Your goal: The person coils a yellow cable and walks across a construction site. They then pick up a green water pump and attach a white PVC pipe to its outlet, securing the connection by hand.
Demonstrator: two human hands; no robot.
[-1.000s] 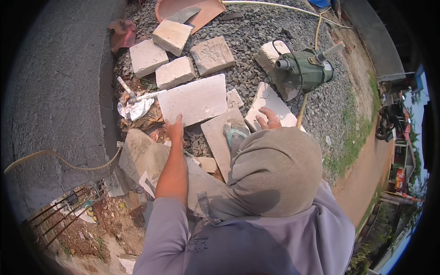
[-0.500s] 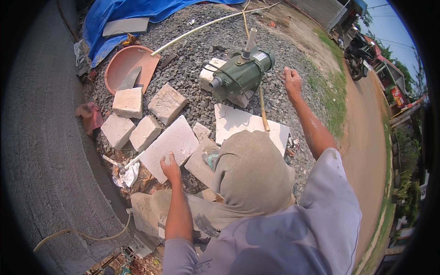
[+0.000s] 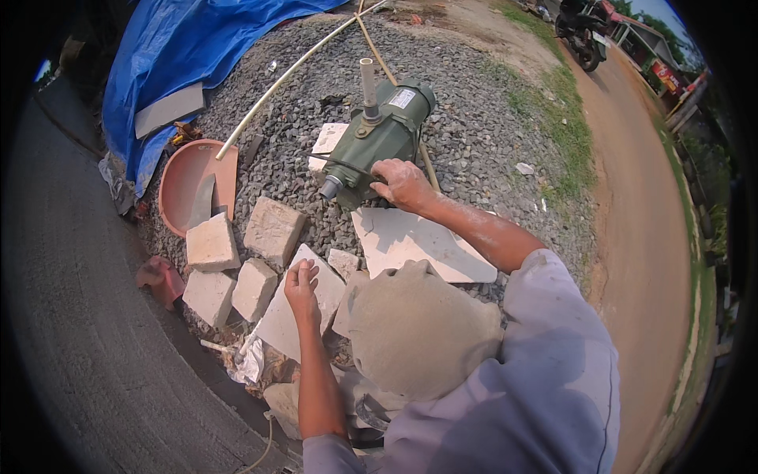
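A green water pump with an upright pipe stub rests on the gravel, partly propped on a pale block. My right hand is at the pump's near side with its fingers curled, next to a thin black cable. What the fingertips pinch, if anything, is hidden. Lower left, my left hand hovers over a pale flat slab, fingers loosely bent and nothing in them. Another broad white slab lies beneath my right forearm.
Several rough pale blocks lie left of the pump. Beyond them is an orange bowl with a grey blade-like piece. A cream pipe crosses the gravel. A grey wall borders the left, a blue tarp the back.
My right hand has swung in from the right to the near side of the pump, and its fingers are curled there. My left hand has stayed over the slab. The whole view has shifted.
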